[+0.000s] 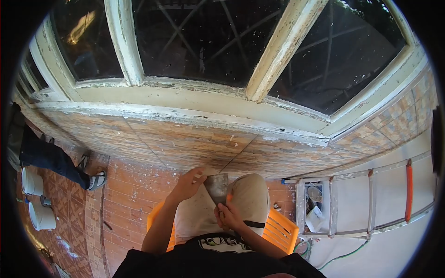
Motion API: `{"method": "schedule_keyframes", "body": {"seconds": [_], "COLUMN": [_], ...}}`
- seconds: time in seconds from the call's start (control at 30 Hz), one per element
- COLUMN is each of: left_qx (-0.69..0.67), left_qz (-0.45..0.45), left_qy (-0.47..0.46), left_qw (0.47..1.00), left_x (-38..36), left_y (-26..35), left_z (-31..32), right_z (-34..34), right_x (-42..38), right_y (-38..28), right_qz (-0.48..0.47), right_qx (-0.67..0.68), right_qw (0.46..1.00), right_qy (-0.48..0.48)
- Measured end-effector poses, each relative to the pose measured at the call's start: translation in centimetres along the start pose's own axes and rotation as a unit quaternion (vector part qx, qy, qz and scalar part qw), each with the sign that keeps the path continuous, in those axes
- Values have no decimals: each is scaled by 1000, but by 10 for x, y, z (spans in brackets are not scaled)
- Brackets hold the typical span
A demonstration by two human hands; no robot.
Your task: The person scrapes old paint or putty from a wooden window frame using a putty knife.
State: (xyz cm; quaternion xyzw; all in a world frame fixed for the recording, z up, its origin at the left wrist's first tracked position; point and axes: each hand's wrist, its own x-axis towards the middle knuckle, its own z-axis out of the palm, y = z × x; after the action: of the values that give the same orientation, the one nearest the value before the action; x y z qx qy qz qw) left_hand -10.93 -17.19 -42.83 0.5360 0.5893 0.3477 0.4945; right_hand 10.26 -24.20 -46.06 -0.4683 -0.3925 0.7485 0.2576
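Note:
A wide grey metal blade [216, 187], like a putty knife, lies over the lap between the knees, on light spotted trousers [250, 192]. My right hand [227, 215] is closed round its lower, narrow end. My left hand [190, 184] is at the blade's upper left corner, its fingers bent, with the thumb and fingertips near the edge; whether they pinch anything is too small to tell. In front stands a window frame [181, 98] with chipped white paint, above a wall of stone-pattern tiles [185, 143].
An orange chair [282, 229] is under me. On the right lies a ladder [371, 201] with a tray [315, 220] of things beside it. At the left are white buckets [41, 215] and another person's leg [55, 160] and sandalled foot. Paint flakes dot the floor [125, 199].

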Motion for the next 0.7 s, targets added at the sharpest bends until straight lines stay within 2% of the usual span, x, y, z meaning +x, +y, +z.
{"method": "schedule_keyframes", "body": {"seconds": [0.03,0.1,0.17,0.23,0.33,0.4,0.43,0.5,0.63,0.7], "left_qx": [-2,-26,-9,9,63,98,98,104,89,-33], "left_qz": [0,51,52,55,-1,70,69,219,187,128], "left_qy": [-4,-80,-87,-94,-64,-13,-13,141,163,74], "left_qw": [1000,995,995,994,996,993,993,960,965,989], "left_x": [2,3,6,2,-5,-8,-7,-7,-8,-10], "left_y": [1,4,9,15,19,13,12,13,25,12], "left_z": [1,1,-2,-3,-7,-9,-7,-2,-23,-35], "right_z": [10,19,27,33,34,34,35,34,30,29], "right_x": [-4,-6,-2,1,5,6,6,6,8,9], "right_y": [-5,-8,-10,-6,4,6,5,5,4,4], "right_qz": [-9,-14,3,0,-9,-16,-4,10,20,22], "right_qx": [10,25,-24,10,32,25,24,22,65,66], "right_qw": [1000,1000,1000,1000,999,999,999,999,996,996], "right_qy": [-5,-6,-16,-15,-29,-40,-41,-44,-52,-62]}}
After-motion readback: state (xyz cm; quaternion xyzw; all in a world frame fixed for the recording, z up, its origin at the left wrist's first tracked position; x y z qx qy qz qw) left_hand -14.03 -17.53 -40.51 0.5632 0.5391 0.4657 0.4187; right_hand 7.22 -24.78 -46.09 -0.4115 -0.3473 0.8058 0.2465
